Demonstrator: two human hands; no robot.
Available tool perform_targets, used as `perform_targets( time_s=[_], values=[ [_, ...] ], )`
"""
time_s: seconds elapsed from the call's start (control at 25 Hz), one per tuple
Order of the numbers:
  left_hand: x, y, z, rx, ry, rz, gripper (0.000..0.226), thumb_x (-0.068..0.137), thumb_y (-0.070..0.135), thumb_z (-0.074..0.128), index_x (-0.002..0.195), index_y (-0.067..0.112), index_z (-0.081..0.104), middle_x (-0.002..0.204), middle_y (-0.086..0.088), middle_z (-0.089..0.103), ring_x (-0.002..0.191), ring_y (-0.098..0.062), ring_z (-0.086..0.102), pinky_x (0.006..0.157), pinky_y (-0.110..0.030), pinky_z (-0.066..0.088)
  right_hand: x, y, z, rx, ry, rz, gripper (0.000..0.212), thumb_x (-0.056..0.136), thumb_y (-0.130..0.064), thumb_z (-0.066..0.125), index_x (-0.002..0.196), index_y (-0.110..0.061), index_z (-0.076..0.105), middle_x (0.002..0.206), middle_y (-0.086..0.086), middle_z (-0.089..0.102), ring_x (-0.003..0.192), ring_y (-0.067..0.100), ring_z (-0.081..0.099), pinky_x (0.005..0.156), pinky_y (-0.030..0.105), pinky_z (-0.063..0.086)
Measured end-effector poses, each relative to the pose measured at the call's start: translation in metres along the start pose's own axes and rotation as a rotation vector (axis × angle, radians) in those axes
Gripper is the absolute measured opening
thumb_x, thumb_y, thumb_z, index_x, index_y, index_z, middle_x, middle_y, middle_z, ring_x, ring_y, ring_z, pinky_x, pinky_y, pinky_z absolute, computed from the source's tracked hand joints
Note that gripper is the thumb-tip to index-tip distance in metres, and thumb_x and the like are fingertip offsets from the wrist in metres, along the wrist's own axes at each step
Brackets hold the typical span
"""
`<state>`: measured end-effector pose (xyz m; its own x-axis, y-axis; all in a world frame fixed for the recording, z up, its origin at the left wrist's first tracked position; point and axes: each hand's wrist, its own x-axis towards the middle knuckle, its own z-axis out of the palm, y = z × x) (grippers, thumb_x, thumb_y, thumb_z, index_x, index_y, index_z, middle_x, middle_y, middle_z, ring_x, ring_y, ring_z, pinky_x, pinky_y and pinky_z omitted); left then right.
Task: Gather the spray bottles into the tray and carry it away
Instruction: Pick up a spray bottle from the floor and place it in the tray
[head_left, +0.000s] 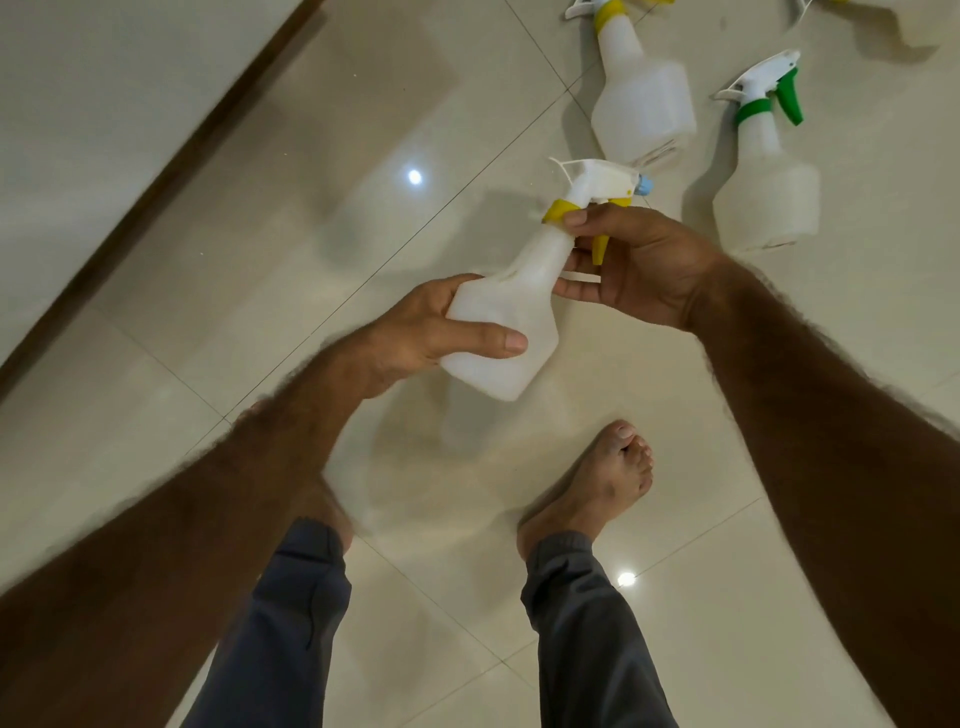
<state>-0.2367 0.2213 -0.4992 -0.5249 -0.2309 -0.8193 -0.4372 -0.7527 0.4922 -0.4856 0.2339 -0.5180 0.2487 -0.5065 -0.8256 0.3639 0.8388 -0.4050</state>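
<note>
I hold a white spray bottle with a yellow collar and trigger (511, 306) above the floor, tilted, its nozzle pointing up and right. My left hand (415, 338) grips its wide base. My right hand (628, 265) closes around its neck and trigger. On the tiles beyond lie a second yellow-collared bottle (639, 104) and a green-triggered bottle (763, 192). Part of another bottle (883, 21) shows at the top right corner. No tray is in view.
Glossy cream floor tiles (260, 312) reflect ceiling lights. A dark brown skirting strip (156, 171) runs diagonally along the wall at the left. My bare right foot (597, 483) and dark trouser legs (291, 623) stand just below the held bottle.
</note>
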Motion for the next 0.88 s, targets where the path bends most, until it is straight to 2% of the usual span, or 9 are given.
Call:
perform_targets(
  time_s=[0.12,0.2,0.28,0.36,0.48,0.6,0.72,0.8,0.88],
  values=[
    [-0.006,-0.002,-0.009,-0.339,-0.183,-0.108,0.076,0.046,0.053,0.1,0.116,0.03,0.083,0.112,0.001,0.081,0.102,-0.018,0.078,0.088,-0.04,0.061,-0.004,0.007,0.001,0.108,-0.018,-0.008,0.014,0.09,-0.019,0.068,0.104,-0.022,0.071,0.106,0.0,0.072,0.098,0.018,0.07,0.092,0.04,0.061],
    [-0.007,-0.004,-0.006,-0.506,-0.196,-0.147,0.106,0.045,0.058,0.099,0.139,0.018,0.068,0.125,-0.013,0.074,0.106,-0.029,0.076,0.087,-0.048,0.064,-0.002,0.011,0.006,0.176,0.008,-0.044,0.012,0.094,-0.018,0.066,0.104,-0.022,0.071,0.111,0.002,0.07,0.1,0.02,0.068,0.093,0.041,0.061],
    [-0.005,-0.007,0.004,-0.547,-0.114,-0.141,0.106,0.047,0.06,0.098,0.138,0.018,0.066,0.124,-0.013,0.075,0.103,-0.029,0.078,0.079,-0.048,0.067,0.001,0.012,0.011,0.213,0.054,-0.07,0.011,0.095,-0.018,0.067,0.105,-0.021,0.071,0.113,0.004,0.071,0.1,0.021,0.068,0.09,0.041,0.061],
    [-0.003,-0.008,0.018,-0.334,0.164,-0.024,0.094,0.05,0.06,0.094,0.132,0.022,0.066,0.118,0.001,0.077,0.108,-0.026,0.077,0.081,-0.039,0.067,0.001,0.013,0.011,0.187,0.138,-0.088,0.011,0.093,-0.017,0.072,0.103,-0.019,0.072,0.102,0.002,0.074,0.093,0.019,0.071,0.083,0.038,0.062],
    [0.002,-0.015,0.036,0.524,0.757,0.297,0.103,0.048,0.072,0.088,0.136,0.025,0.059,0.121,0.011,0.067,0.111,-0.02,0.067,0.092,-0.03,0.057,0.002,0.015,0.013,0.134,0.281,-0.115,0.023,0.087,-0.017,0.08,0.108,-0.013,0.07,0.094,0.005,0.072,0.08,0.018,0.072,0.075,0.036,0.063],
    [0.002,-0.021,0.042,0.853,0.912,0.439,0.111,0.06,0.076,0.085,0.147,0.014,0.056,0.136,-0.006,0.066,0.12,-0.03,0.061,0.099,-0.039,0.052,0.004,0.015,0.024,0.169,0.402,-0.136,0.031,0.083,-0.019,0.084,0.109,-0.01,0.07,0.087,0.006,0.072,0.074,0.018,0.072,0.071,0.035,0.063],
    [0.011,-0.011,0.045,0.318,1.031,0.434,0.091,0.088,0.066,0.069,0.156,0.011,0.043,0.141,-0.007,0.059,0.121,-0.023,0.061,0.096,-0.03,0.055,0.001,0.019,0.033,0.221,0.434,-0.133,0.022,0.084,-0.018,0.083,0.101,-0.012,0.071,0.083,0.007,0.071,0.072,0.02,0.071,0.068,0.035,0.064],
    [0.017,0.006,0.038,-0.296,1.069,0.242,0.077,0.103,0.063,0.048,0.162,0.015,0.035,0.145,-0.001,0.053,0.129,-0.022,0.06,0.098,-0.027,0.053,0.0,0.026,0.04,0.237,0.438,-0.143,0.019,0.084,-0.015,0.082,0.098,-0.011,0.07,0.081,0.008,0.069,0.071,0.021,0.068,0.067,0.035,0.063],
    [0.023,0.01,0.031,-0.676,0.899,-0.017,0.077,0.106,0.069,0.034,0.165,0.02,0.032,0.156,-0.004,0.052,0.142,-0.028,0.057,0.116,-0.037,0.048,0.0,0.03,0.043,0.214,0.479,-0.172,0.017,0.084,-0.014,0.082,0.095,-0.01,0.069,0.079,0.007,0.068,0.073,0.022,0.067,0.065,0.034,0.064]
  ],
)
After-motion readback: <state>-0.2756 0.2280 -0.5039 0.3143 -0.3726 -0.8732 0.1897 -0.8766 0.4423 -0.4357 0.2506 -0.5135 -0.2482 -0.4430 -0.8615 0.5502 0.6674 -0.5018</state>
